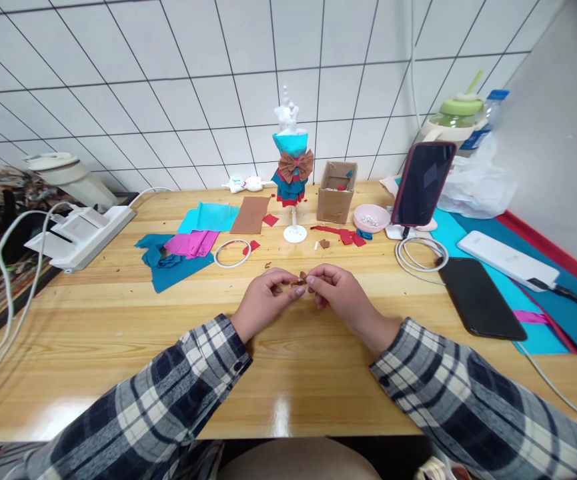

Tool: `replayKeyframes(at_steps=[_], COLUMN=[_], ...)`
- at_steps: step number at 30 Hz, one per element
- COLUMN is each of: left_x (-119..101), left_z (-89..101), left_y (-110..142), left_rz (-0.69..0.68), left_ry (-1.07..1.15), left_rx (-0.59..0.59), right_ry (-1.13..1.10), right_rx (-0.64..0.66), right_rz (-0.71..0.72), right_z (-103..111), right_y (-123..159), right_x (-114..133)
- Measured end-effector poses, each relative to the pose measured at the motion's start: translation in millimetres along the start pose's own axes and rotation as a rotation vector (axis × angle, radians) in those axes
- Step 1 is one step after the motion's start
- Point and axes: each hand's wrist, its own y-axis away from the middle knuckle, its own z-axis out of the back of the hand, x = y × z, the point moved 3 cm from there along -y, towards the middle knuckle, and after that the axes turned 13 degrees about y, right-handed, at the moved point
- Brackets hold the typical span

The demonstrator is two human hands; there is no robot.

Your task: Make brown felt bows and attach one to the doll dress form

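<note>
My left hand [264, 300] and my right hand [347, 299] meet above the table, fingertips pinched on a small brown piece of crepe paper [299, 282]. Fingers hide part of its shape. Behind them stands a small white mannequin [295, 233] on a round base. It wears a turquoise top [291, 144], a brown bow [295, 165] and a blue skirt with red edging [289, 191]. Brown scraps [324, 244] and red paper scraps [347, 237] lie beyond my right hand. A white ring [217, 257] is beyond my left hand.
Brown [251, 215], turquoise [213, 217] and blue paper [181, 272] lie at left. A cardboard box [333, 205], a pink bowl [364, 227] and a propped phone [424, 183] stand behind. At right are a black phone [481, 300] and a power bank [508, 259]; a power strip [85, 237] sits left.
</note>
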Motion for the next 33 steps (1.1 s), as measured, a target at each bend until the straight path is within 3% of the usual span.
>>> replayKeyframes(at_steps=[4, 14, 19, 23, 30, 33], left_x=[-0.7, -3.6, -0.8, -3.4, -1.8, -0.1], left_z=[-0.6, -2.8, -5.2, -9.4, -8.2, -7.6], left_y=[-0.2, 1.7, 2.6, 4.4, 4.5, 4.4], left_rz=[-0.015, -0.014, -0.056, -0.136, -0.132, -0.157], left_ry=[0.031, 0.015, -0.069, -0.182, -0.172, -0.166], left_rx=[0.004, 0.152, 0.196, 0.261, 0.245, 0.278], right_ry=[0.023, 0.205, 0.44, 0.655, 0.654, 0.639], right_rx=[0.027, 0.05, -0.047, -0.015, 0.018, 0.074], right_rz=[0.003, 0.064, 0.265, 0.446, 0.376, 0.422], right_z=[-4.3, -1.4, 3.0, 1.3, 2.5, 2.9], right_y=[2.6, 3.1, 7.0, 10.4, 6.9, 5.9], right_x=[1.4, 3.0, 13.6, 19.0, 15.5, 15.9])
